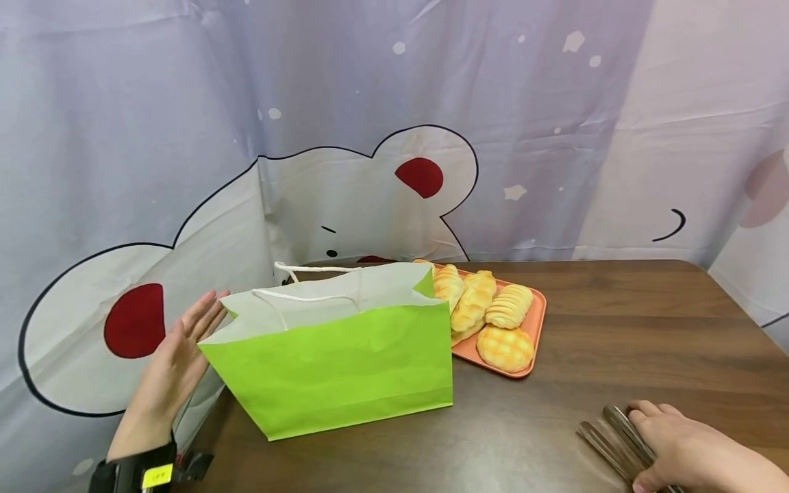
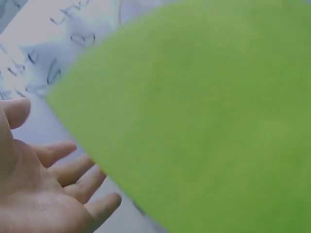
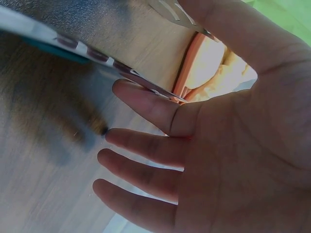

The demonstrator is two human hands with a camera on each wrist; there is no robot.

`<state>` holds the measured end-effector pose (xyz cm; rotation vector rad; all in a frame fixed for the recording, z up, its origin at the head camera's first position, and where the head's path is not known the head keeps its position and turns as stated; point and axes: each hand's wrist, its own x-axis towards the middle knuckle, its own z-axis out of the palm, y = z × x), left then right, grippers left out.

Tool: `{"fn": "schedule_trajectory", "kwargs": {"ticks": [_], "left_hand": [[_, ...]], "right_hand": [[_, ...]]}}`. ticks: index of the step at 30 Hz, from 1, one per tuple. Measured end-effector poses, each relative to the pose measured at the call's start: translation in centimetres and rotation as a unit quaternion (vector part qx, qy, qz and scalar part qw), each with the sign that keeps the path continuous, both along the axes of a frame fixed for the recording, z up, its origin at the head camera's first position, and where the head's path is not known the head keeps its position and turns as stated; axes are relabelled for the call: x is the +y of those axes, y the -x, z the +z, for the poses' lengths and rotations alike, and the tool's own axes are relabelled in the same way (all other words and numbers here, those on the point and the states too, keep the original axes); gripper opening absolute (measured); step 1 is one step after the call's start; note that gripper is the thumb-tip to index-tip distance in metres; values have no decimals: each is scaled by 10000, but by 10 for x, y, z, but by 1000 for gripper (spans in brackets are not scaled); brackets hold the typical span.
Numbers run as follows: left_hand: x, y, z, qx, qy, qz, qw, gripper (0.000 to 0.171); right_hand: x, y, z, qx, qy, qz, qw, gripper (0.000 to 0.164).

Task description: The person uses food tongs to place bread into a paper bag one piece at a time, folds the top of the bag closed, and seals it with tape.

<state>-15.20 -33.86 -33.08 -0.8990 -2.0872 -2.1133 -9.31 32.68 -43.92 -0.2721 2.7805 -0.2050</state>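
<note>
A bright green paper bag (image 1: 345,370) with a white inside and white cord handles stands on the table, its mouth spread wide. Beside its left edge, my left hand (image 1: 179,356) is held up with straight fingers; the left wrist view shows the palm next to the green side (image 2: 194,107), and whether they touch I cannot tell. At the front right, my right hand (image 1: 690,445) reaches over metal tongs (image 1: 607,448). In the right wrist view its fingers (image 3: 141,167) are extended and spread, with one tong arm (image 3: 92,52) near the index fingertip.
Behind the bag's right side, an orange tray (image 1: 524,370) carries several bread pieces, among them a round bun (image 1: 505,348) and a ridged roll (image 1: 509,306). The bag hides part of the tray. A printed curtain (image 1: 345,75) hangs behind the wooden table (image 1: 616,329).
</note>
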Motion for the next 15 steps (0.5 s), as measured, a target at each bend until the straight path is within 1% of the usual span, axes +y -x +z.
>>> {"fn": "schedule_trajectory", "kwargs": {"ticks": [1,2,5,7,9,12,15], "left_hand": [[1,-5,0,-13,-49,-73,10000,54],[2,-10,-1,-71,-10,-17,10000,54],[6,-22,-4,-241,129,410,9988,53],[8,-28,-9,-324,87,571,9978,54],[12,-32,-13,-312,71,743,9967,56],[18,-36,-18,-251,32,723,9971,60],[24,-38,-20,-183,75,708,9973,62]], "right_hand": [[0,0,0,33,-22,6,10000,96],[0,0,0,47,-35,1,10000,96],[0,0,-1,64,-55,-2,10000,95],[1,0,-2,111,-35,13,9999,95],[1,-1,-3,145,-21,29,9999,96],[1,-1,-4,212,-23,52,9998,96],[1,-1,-5,187,-48,45,9998,96]]}}
